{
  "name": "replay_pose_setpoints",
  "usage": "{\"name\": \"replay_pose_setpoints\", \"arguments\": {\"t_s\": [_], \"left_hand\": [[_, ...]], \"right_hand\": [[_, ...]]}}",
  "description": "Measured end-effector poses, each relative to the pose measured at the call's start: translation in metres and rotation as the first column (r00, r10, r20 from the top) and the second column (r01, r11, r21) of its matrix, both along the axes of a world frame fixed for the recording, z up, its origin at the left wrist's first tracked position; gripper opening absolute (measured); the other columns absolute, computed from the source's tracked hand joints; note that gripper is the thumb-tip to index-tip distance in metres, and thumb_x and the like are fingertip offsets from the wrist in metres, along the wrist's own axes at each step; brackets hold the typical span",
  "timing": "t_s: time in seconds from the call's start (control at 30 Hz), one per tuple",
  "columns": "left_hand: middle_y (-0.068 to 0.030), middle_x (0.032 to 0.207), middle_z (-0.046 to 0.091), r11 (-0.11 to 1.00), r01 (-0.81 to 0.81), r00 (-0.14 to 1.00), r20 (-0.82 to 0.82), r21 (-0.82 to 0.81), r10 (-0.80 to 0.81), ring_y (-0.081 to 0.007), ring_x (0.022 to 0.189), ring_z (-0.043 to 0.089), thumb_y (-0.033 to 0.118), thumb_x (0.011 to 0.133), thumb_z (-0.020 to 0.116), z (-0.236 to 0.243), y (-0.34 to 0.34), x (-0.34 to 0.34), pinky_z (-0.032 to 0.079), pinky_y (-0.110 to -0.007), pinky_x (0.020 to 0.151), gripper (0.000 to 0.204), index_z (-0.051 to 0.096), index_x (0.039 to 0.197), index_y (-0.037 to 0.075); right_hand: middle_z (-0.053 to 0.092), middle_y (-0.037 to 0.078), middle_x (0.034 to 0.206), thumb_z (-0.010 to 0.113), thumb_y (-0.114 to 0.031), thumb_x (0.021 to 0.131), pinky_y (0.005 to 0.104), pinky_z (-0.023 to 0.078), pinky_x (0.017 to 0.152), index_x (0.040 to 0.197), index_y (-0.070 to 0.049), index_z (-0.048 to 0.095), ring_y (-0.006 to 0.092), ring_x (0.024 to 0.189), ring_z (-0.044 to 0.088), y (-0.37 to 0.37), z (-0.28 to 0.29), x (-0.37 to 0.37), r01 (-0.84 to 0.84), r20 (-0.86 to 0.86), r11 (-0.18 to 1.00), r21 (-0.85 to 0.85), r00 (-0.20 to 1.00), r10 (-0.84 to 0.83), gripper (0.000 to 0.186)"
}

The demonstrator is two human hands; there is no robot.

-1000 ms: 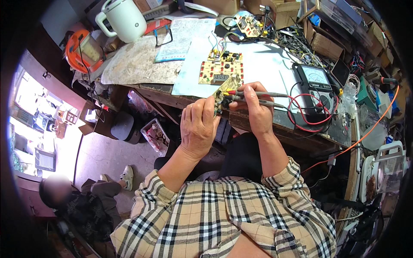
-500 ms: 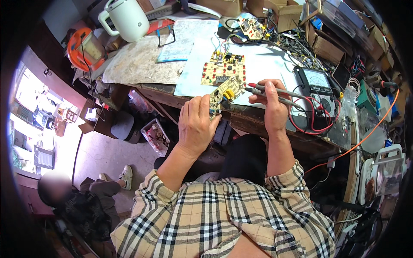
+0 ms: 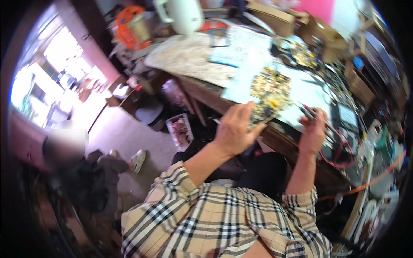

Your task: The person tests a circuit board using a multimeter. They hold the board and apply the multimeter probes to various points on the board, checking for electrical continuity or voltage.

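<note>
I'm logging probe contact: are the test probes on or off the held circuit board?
Off: pale sheet shows between the test probes and the circuit board.

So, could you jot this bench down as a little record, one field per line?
Left hand: holding a cream circuit board with a yellow part
Right hand: holding slim red-and-dark test probes, tips apart from that board
On the bench: another cream circuit board, lying on pale-blue paper
Instrument: black rectangular meter with a pale face, near the right hand
Far side: white jug with a handle
Lower left: another person in dark clothing
Clarity: blurred; small parts indistinct
</note>
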State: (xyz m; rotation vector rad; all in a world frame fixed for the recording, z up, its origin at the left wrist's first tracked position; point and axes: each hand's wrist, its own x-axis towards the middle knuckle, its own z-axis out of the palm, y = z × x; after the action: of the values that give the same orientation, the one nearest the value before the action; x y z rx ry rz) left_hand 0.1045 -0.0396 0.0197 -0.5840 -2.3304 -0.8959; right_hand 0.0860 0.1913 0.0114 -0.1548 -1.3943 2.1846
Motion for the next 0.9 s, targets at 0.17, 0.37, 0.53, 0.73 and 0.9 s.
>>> {"name": "replay_pose_setpoints", "arguments": {"t_s": [0.17, 0.37, 0.53, 0.73, 0.9], "left_hand": [[-0.0202, 0.106, 0.060, 0.965, 0.036, 0.981, 0.173, 0.258, -0.083, -0.0360, 0.095, 0.062, 0.024, 0.086, 0.071, 0.003, -0.008, 0.009, 0.051, -0.041, 0.082, 0.052, 0.053, 0.129, 0.002], [-0.0094, 0.098, 0.060, 0.732, 0.060, 0.773, 0.433, 0.679, -0.464, -0.0158, 0.086, 0.061, 0.035, 0.101, 0.052, -0.004, -0.017, 0.002, 0.047, -0.028, 0.071, 0.045, 0.052, 0.131, 0.002], [-0.0064, 0.090, 0.063, 0.427, -0.013, 0.494, 0.377, 0.904, -0.784, -0.0082, 0.069, 0.061, 0.039, 0.103, 0.044, -0.013, -0.017, -0.011, 0.045, -0.022, 0.053, 0.036, 0.056, 0.111, 0.006], [-0.0079, 0.077, 0.064, 0.297, -0.151, 0.343, 0.332, 0.943, -0.879, -0.0111, 0.056, 0.061, 0.042, 0.103, 0.041, -0.014, -0.006, -0.016, 0.044, -0.023, 0.045, 0.039, 0.057, 0.104, 0.006], [-0.0096, 0.074, 0.063, 0.373, -0.162, 0.380, 0.407, 0.913, -0.831, -0.0113, 0.050, 0.058, 0.047, 0.103, 0.039, -0.026, 0.003, -0.026, 0.039, -0.022, 0.038, 0.046, 0.057, 0.101, 0.004]], "right_hand": [[0.064, 0.007, 0.095, 0.049, -0.026, 0.103, 0.0293, 0.055, 0.072, 0.115, -0.002, 0.056, 0.0136, 0.074, 0.064, 0.036, -0.022, -0.012, -0.198, -0.143, 0.969, -0.149, 0.974, 0.177, 0.028], [0.063, 0.009, 0.105, 0.050, -0.025, 0.102, 0.0258, 0.054, 0.074, 0.117, -0.001, 0.056, 0.0129, 0.079, 0.065, 0.029, -0.015, -0.012, -0.133, -0.067, 0.990, -0.037, 0.989, 0.131, 0.028], [0.062, 0.010, 0.109, 0.051, -0.025, 0.102, 0.0265, 0.053, 0.078, 0.120, -0.002, 0.056, 0.0130, 0.082, 0.064, 0.012, -0.008, -0.010, -0.137, -0.006, 0.980, 0.146, 0.990, 0.140, 0.029], [0.061, 0.010, 0.113, 0.052, -0.019, 0.101, 0.0263, 0.051, 0.081, 0.123, -0.001, 0.055, 0.0129, 0.086, 0.062, 0.005, -0.005, -0.004, -0.144, -0.022, 0.960, 0.242, 0.988, 0.153, 0.029], [0.060, 0.007, 0.113, 0.053, -0.014, 0.100, 0.0246, 0.049, 0.081, 0.125, -0.003, 0.055, 0.0109, 0.087, 0.059, 0.001, -0.004, 0.003, -0.156, -0.056, 0.932, 0.327, 0.981, 0.185, 0.028]]}}
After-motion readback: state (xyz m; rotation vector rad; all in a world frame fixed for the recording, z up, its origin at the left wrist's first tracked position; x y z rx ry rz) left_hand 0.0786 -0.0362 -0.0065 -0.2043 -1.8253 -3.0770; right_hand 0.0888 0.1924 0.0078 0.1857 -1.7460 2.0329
